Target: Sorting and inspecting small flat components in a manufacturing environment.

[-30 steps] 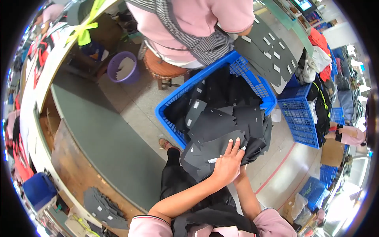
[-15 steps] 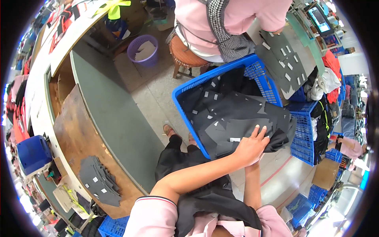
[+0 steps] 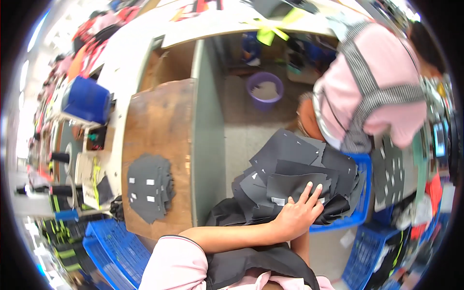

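Observation:
A thick, uneven stack of dark grey fabric pieces (image 3: 299, 166) with small white labels rests over my lap and the near left part of a blue plastic basket (image 3: 365, 193). My left hand (image 3: 297, 220) presses on top of the stack with its fingers spread, holding it from above. My right forearm (image 3: 300, 249) goes in under the left wrist. The right hand itself is hidden beneath the stack and the left hand, so its fingers do not show. A black cloth (image 3: 333, 209) bulges out by the left fingertips.
Left of me a brown wooden board (image 3: 159, 111) carries another pile of grey pieces (image 3: 150, 186), beside a grey panel (image 3: 208, 135). A purple bin (image 3: 265, 96) stands on the floor ahead. Another person in pink (image 3: 382, 92) sits close at front right. Blue crates (image 3: 113, 251) flank me.
My view has swung right-to-left, toward the wooden board. Both hands have brought the stack up and leftward, partly out of the basket. The seated person has leaned.

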A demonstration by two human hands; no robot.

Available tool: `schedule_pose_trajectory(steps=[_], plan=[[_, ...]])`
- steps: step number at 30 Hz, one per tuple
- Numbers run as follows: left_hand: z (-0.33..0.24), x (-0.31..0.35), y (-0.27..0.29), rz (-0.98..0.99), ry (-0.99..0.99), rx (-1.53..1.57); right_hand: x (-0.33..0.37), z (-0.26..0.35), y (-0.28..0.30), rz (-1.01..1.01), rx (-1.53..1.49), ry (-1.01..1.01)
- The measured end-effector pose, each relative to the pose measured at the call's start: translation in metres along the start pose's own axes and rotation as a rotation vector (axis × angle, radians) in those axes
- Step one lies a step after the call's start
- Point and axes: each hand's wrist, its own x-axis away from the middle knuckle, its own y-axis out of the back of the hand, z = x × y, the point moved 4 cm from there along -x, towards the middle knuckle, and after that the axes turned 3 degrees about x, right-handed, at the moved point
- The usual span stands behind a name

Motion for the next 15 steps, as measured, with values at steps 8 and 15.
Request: schedule_pose_trajectory(steps=[8, 15], plan=[[0.1, 0.035, 0.16, -0.512, 0.316, -0.49, -0.169, 0.09, -0.126, 0.331, 0.307, 0.381], [0.212, 0.046, 0.233, -0.671, 0.694, -0.681, -0.305, 0.173, -0.249, 0.359, 0.634, 0.651]])
